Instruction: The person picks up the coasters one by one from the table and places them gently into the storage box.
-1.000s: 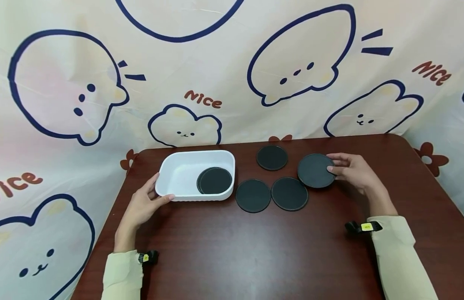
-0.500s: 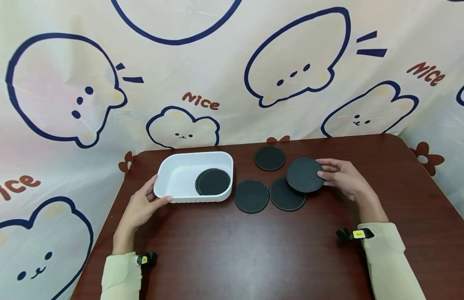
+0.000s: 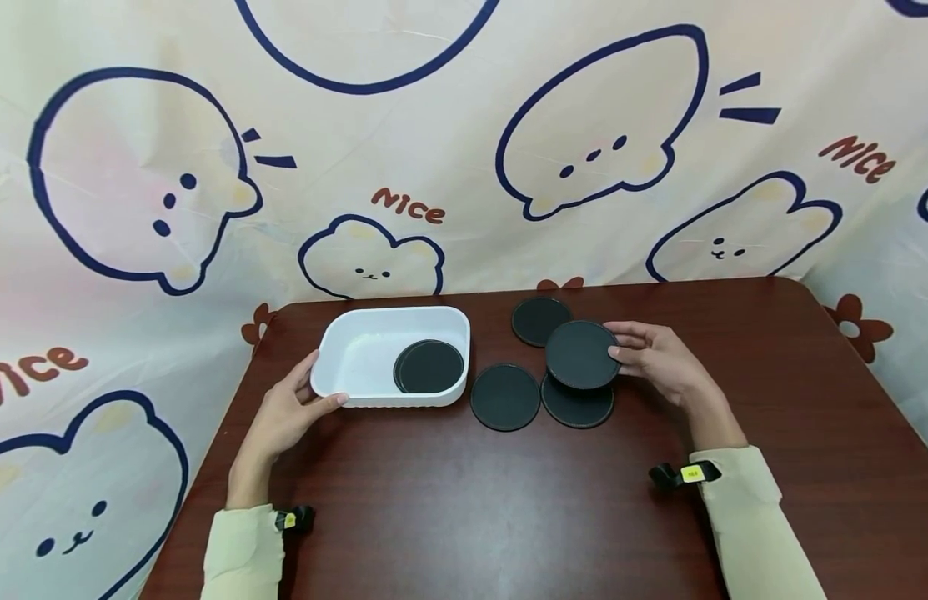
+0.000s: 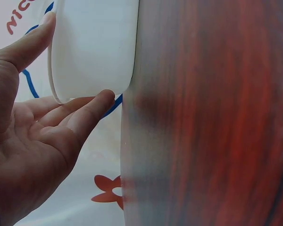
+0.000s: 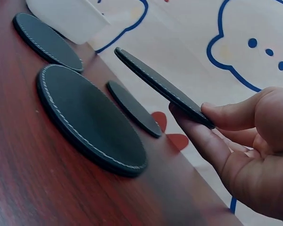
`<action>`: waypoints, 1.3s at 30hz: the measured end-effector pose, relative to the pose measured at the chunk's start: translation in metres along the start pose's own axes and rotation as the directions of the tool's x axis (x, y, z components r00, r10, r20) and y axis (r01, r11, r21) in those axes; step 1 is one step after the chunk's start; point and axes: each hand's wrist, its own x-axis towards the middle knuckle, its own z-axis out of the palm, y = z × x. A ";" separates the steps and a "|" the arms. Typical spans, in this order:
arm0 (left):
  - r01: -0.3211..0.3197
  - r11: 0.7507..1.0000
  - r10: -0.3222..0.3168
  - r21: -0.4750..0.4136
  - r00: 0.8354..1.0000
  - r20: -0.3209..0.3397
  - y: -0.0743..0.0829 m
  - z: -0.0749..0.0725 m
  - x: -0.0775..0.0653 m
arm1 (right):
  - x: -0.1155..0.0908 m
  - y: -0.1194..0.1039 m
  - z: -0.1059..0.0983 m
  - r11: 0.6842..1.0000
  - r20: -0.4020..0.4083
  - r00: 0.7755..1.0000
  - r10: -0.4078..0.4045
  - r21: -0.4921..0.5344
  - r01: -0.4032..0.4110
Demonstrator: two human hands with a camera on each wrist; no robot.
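Observation:
Between thumb and fingers, my right hand [image 3: 659, 357] pinches the edge of a round black stitched coaster [image 3: 581, 355]. The right wrist view shows this held coaster [image 5: 155, 82] raised above the table and tilted. Below it lies another coaster [image 3: 578, 407], partly covered in the head view. Two more coasters lie flat nearby, one at the back [image 3: 540, 321] and one to the left [image 3: 505, 397]. My left hand [image 3: 283, 417] holds the left end of a white rectangular tub [image 3: 351, 358], thumb at the front rim. Inside the tub's right side, coasters [image 3: 429, 367] are stacked, slightly offset.
All of this stands near the back edge of a dark reddish-brown table [image 3: 494, 508]. Behind it hangs a pale cloth [image 3: 464, 150] printed with cartoon outlines. Both wrists carry small black straps with yellow labels.
My right hand has carried the held coaster leftward, from the right of the other coasters to over the one beneath it. The left hand and tub have stayed in place.

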 end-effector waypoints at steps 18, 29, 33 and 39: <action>-0.015 1.000 0.015 -0.001 1.000 -0.012 -0.002 0.001 -0.001 | 0.023 -0.016 0.037 0.999 0.040 0.998 -0.038 0.022 0.037; -0.019 1.000 0.020 0.008 1.000 -0.006 0.000 0.002 0.000 | 0.036 -0.028 0.073 0.995 0.076 0.995 -0.070 0.071 0.064; -0.017 1.000 0.017 0.007 1.000 -0.007 0.000 0.002 0.000 | 0.038 -0.034 0.089 0.990 0.076 0.993 -0.093 0.112 0.085; -0.024 1.000 0.024 0.007 1.000 -0.008 0.000 0.002 0.000 | 0.043 -0.039 0.113 0.982 0.084 0.991 -0.107 0.162 0.092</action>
